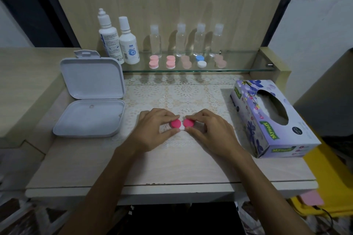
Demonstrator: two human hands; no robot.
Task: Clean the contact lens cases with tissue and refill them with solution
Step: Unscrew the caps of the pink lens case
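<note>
Left of the tissue box (271, 118), both hands (152, 129) (208, 129) pinch the lens case's (180, 124) pink caps: light, rigid, probably slick; best gripped by the rims.

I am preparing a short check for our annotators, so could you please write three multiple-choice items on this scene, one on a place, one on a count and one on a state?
1. Where does the tissue box stand?
A. at the table's right side
B. on the glass shelf
C. inside the white box

2. How many clear bottles stand on the glass shelf?
A. two
B. four
C. six

3. How is the white box at the left?
A. closed
B. open, lid raised
C. upside down

Answers:
1 A, it sits on the table right of the right hand.
2 B, four stand in a row beside the two white solution bottles.
3 B, its lid leans back, showing the inside, left of the left hand, which pinches one cap of the pink lens case.
</note>
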